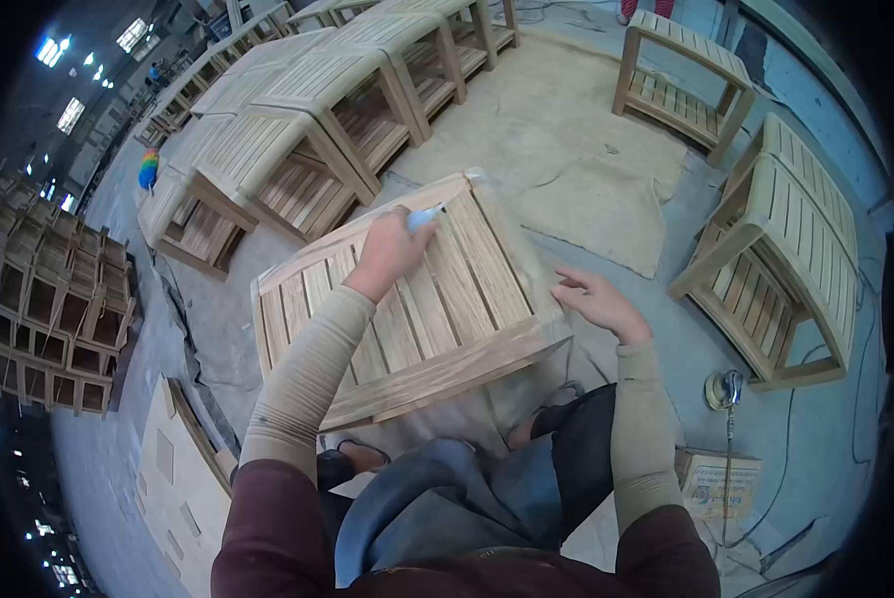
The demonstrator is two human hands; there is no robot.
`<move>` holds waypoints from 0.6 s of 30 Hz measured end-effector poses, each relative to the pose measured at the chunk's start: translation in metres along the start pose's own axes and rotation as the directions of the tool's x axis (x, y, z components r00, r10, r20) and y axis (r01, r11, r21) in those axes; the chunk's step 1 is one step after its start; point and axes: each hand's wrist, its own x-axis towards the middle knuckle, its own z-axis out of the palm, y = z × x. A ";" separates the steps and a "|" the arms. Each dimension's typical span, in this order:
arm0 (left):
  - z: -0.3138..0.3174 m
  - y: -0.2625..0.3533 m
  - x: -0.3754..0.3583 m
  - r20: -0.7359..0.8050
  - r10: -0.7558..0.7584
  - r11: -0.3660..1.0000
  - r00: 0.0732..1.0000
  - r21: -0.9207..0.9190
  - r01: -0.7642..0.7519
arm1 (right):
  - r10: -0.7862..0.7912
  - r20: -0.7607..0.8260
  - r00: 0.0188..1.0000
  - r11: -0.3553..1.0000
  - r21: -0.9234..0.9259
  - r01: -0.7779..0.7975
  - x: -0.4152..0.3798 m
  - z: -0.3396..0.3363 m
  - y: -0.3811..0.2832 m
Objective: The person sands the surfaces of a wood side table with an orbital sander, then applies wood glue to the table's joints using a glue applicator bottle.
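A slatted wooden bench point(419, 317) stands in front of me, its top facing up. My left hand point(395, 249) is closed around a small pale-blue squeeze bottle point(425, 217). The bottle's narrow tip points at the slats near the far end rail. At the right, my right hand point(598, 301) hovers by the bench's side edge, fingers apart and holding nothing. Its fingertips are right at the edge rail.
Rows of similar benches point(257, 149) fill the back left; more benches point(781, 249) stand at the right. A sander point(724, 389) with a hose lies near a cardboard box point(718, 483). Stacked wooden frames point(53, 289) and a pale panel point(173, 488) are at the left.
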 end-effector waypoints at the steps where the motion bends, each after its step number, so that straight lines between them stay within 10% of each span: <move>1: 0.000 -0.003 0.003 -0.021 -0.003 0.999 1.000 -0.040 0.002 | -0.051 -0.031 0.998 0.996 -0.069 0.049 -0.012 -0.007 -0.005; 6: 0.012 -0.008 0.023 0.010 -0.074 0.997 0.997 -0.011 0.074 | -0.076 -0.198 0.977 0.995 0.048 0.088 -0.074 -0.053 0.028; 8: 0.018 -0.018 0.025 -0.063 -0.035 0.999 0.997 0.039 0.038 | 0.158 -0.417 0.895 0.872 0.484 0.072 -0.106 -0.061 0.059; 11: 0.011 -0.045 0.027 0.017 -0.204 0.974 0.979 -0.097 0.205 | 0.479 -0.515 0.711 0.811 0.569 -0.136 -0.146 -0.074 0.167; 14: -0.021 -0.058 0.017 0.259 -0.337 0.535 0.905 -0.738 0.411 | 0.443 -0.779 0.444 0.872 0.259 -0.416 -0.196 -0.097 0.300; 18: -0.054 -0.091 0.005 0.270 -0.562 0.347 0.782 -0.781 0.519 | 0.201 -0.971 0.131 0.629 0.025 -0.777 -0.239 -0.170 0.377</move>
